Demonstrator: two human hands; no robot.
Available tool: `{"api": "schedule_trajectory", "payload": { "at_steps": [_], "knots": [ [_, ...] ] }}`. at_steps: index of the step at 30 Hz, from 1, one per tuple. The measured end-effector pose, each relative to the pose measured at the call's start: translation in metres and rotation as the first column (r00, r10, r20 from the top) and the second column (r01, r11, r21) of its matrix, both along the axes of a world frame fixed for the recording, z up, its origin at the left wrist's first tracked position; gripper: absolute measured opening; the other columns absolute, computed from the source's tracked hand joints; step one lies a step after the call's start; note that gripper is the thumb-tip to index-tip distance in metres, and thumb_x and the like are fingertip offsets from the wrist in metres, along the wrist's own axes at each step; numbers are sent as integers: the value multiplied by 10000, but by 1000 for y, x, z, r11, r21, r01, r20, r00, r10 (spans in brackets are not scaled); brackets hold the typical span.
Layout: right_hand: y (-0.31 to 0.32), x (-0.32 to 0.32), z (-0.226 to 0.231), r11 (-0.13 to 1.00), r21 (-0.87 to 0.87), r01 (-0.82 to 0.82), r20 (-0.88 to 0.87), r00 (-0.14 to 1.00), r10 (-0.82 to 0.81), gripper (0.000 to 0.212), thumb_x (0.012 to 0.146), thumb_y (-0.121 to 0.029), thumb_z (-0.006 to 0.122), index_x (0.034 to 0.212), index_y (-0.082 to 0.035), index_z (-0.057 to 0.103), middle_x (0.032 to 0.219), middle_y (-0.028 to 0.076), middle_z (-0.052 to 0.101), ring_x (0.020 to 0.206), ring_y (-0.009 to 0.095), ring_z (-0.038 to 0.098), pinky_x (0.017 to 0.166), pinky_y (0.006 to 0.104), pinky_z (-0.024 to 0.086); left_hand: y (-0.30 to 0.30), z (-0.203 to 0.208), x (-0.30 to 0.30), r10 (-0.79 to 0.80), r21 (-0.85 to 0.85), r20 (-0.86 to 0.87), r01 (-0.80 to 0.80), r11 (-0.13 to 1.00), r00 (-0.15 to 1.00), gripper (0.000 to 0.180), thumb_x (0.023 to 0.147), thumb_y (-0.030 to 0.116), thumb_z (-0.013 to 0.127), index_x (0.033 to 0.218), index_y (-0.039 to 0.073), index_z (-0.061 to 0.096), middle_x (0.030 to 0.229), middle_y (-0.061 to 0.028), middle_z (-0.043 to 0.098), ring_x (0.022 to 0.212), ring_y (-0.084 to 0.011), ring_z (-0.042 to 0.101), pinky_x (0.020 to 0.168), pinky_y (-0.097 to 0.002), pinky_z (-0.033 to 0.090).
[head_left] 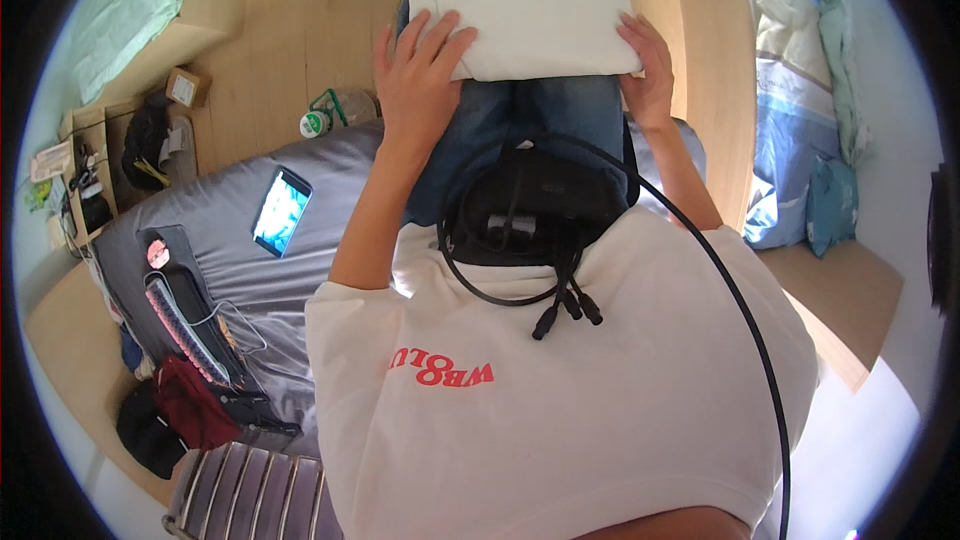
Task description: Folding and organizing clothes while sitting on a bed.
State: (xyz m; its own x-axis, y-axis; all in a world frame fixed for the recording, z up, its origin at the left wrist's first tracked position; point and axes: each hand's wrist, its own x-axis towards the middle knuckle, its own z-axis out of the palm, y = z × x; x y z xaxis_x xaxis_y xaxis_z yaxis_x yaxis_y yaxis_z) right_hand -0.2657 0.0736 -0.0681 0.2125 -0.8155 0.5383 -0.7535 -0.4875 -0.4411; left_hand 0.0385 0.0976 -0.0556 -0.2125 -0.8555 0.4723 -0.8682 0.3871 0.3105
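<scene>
The largest thing about is the bed (215,205) with its grey sheet, spreading nearer the body than the folded white cloth and out to its left. Denim-clad legs (480,115) come next, running from the body to beneath the cloth. The folded white cloth (530,15) itself lies across the legs, at their far part, in a flat, roughly rectangular bundle with a layered fold toward its left end. Nearer the body than the cloth sits a black pouch (540,195) with cables.

The left hand (418,80) is on the cloth's near left corner, its fingers spread and laid on the top face, with no pinch to be seen. The right hand (650,75) is at the cloth's right edge, fingers slightly bent with tips on the edge; whether they grip it I cannot tell, as the underside is hidden.

The step in hand appears to be squaring and steadying the bundle. A next move would seem to call for even pressure from both sides, so the layers stay aligned.

Smaller still, a clear bottle (350,108) and a lit phone (283,210) lie left of the cloth and nearer the body.
</scene>
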Motion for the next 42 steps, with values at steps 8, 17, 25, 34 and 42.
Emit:
{"api": "schedule_trajectory", "payload": {
  "at_steps": [8,17,25,34,42],
  "knots": [
    [-4,-2,-2,999,-36,-25,27,999,26,537,629,144,652,1112,-92,649,1210,56,646,1206,270,557,988,366,439,-3,-4,13,-47,-133,-122,30,991,991,460,630,-41,600,1027,174,687,1076,44,677,1022,-187,617,776,-346,465],
    [-16,-6,51,977,-155,-148,328,925,193,412,726,137,663,1099,-29,610,1093,98,661,1093,270,612,978,377,475,-23,70,14,-205,-283,-392,94,954,897,387,620,-4,610,980,118,681,975,-27,698,924,-221,639,766,-348,497],
    [-29,-9,125,952,247,-182,822,560,-106,413,814,10,571,1220,-6,499,1117,87,598,1040,197,592,912,319,476,-46,143,20,153,216,-958,261,941,243,568,690,-63,547,1244,48,487,1064,-73,563,949,-161,560,807,-253,464],
    [-79,10,23,753,623,-211,659,661,-360,571,856,-123,670,1345,-10,398,1113,162,609,985,193,606,817,292,495,-119,13,33,578,708,-688,229,668,439,616,766,180,653,1315,19,425,1071,-108,600,947,-207,608,819,-377,506],
    [-85,24,39,966,138,221,0,975,-223,579,897,-268,617,1393,-47,417,1294,237,512,1213,347,499,1014,436,401,-116,47,10,386,507,-458,-122,853,801,571,844,322,608,1322,39,474,1212,-170,572,1191,-309,511,969,-473,409]
  ]
}}
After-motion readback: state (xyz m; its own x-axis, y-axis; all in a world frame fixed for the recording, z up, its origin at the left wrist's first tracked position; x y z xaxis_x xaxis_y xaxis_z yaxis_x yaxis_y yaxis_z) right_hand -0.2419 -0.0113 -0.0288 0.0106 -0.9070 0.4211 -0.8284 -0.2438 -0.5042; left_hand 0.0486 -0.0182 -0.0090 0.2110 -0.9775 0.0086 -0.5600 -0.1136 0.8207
